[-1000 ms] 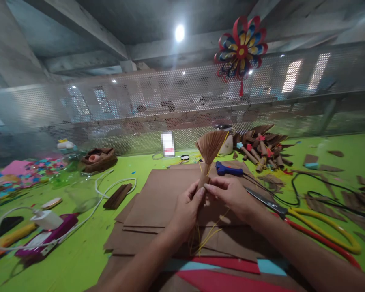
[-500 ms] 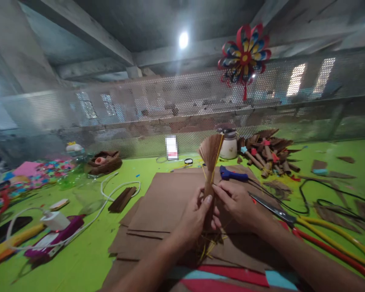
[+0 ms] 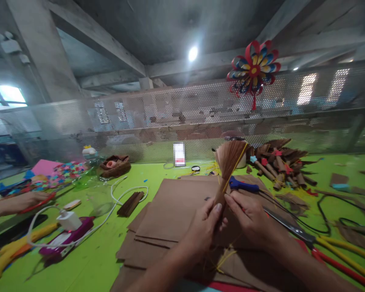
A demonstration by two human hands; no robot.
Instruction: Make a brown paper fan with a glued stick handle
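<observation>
Fingers (image 3: 215,214) bent around fan handle (image 3: 220,196)

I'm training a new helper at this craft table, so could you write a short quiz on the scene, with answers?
1. True or false: the left grip holds the pleated brown paper by its narrow end.
2. What colour is the corded tool just beyond the right grip? A) red B) blue C) white
3. Fill in: the scissors have one yellow handle and one ____ handle.

Key: 1. True; 2. B; 3. red.
</observation>
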